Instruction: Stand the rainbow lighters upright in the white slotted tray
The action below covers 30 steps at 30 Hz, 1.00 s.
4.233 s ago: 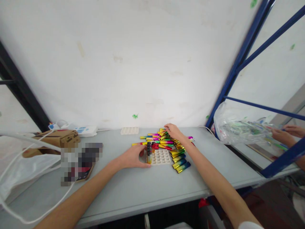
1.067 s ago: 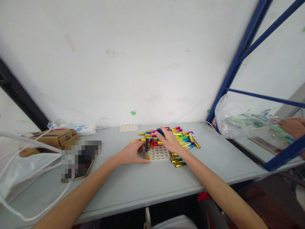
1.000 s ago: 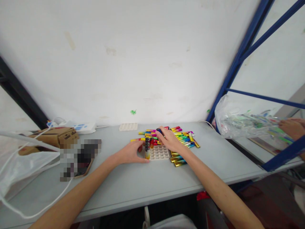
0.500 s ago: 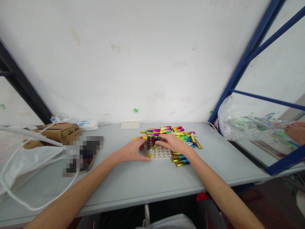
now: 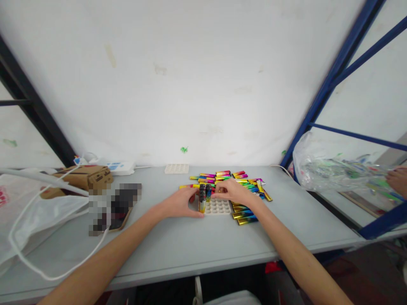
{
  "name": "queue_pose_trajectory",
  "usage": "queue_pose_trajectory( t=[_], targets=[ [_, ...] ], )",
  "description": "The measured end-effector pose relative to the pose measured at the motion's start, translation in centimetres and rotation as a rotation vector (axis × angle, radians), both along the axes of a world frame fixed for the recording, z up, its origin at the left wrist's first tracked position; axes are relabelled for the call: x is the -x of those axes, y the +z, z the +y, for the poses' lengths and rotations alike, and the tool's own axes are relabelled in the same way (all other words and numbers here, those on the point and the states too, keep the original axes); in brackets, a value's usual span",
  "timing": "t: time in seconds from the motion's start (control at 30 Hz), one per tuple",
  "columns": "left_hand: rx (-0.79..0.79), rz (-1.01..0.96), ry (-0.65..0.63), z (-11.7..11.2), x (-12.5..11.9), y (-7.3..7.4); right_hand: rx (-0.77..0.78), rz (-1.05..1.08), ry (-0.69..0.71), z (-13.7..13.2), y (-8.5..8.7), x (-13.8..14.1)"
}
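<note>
A white tray with rows of round holes (image 5: 218,206) lies on the table before me. Along its left side stands a row of upright cigarette lighters (image 5: 202,199) with black tops and shiny bodies. Just right of that row, another lighter (image 5: 208,193) with a dark blue body stands upright. My left hand (image 5: 181,202) is curved around the tray's left end, thumb at the front corner and fingers behind, steadying it. My right hand (image 5: 233,191) hovers over the tray's back right part, fingertips beside the blue lighter and slightly parted, with nothing visible between them.
Shiny multicoloured lighters (image 5: 243,174) lie behind and right of the tray. A second holed tray (image 5: 177,169) rests by the wall. Left are a cardboard box (image 5: 85,177), a partly blurred phone (image 5: 124,218) and a white cable. Another person's hand (image 5: 397,180) is beyond the blue frame.
My right hand has drawn back to the right from the blue lighter, which now stands uncovered in the tray. My left hand keeps its place at the tray. The view has shifted slightly.
</note>
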State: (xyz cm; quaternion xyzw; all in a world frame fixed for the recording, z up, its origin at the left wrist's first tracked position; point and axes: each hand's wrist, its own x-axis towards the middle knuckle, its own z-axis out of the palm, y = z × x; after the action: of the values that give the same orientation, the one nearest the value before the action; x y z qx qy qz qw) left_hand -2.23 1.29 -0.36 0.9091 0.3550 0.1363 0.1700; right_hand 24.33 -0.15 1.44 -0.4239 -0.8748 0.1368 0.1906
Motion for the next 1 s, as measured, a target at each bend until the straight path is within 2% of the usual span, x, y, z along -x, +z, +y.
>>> queue_pose_trajectory(
  t=[0.13,0.27,0.37,0.47,0.83,1.0],
  targets=[
    [0.016,-0.004,-0.001,0.0,0.0,0.1,-0.183,0.137,-0.134,1.7,-0.2,-2.7],
    [0.013,-0.011,-0.005,-0.1,0.0,0.1,-0.349,0.113,-0.245,4.5,-2.2,-4.1],
    [-0.002,-0.01,-0.013,0.0,0.0,-0.1,-0.314,0.012,-0.21,6.8,-4.2,-4.0],
    [-0.008,-0.011,-0.012,0.0,0.0,-0.2,-0.22,-0.071,-0.179,8.2,-5.0,-3.8],
    [-0.002,-0.015,-0.002,-0.1,0.1,0.0,-0.193,-0.015,-0.179,6.3,-3.3,-4.8],
    [0.036,-0.005,0.015,-0.2,0.1,0.2,-0.207,0.02,-0.179,5.9,-3.1,-4.8]
  ],
)
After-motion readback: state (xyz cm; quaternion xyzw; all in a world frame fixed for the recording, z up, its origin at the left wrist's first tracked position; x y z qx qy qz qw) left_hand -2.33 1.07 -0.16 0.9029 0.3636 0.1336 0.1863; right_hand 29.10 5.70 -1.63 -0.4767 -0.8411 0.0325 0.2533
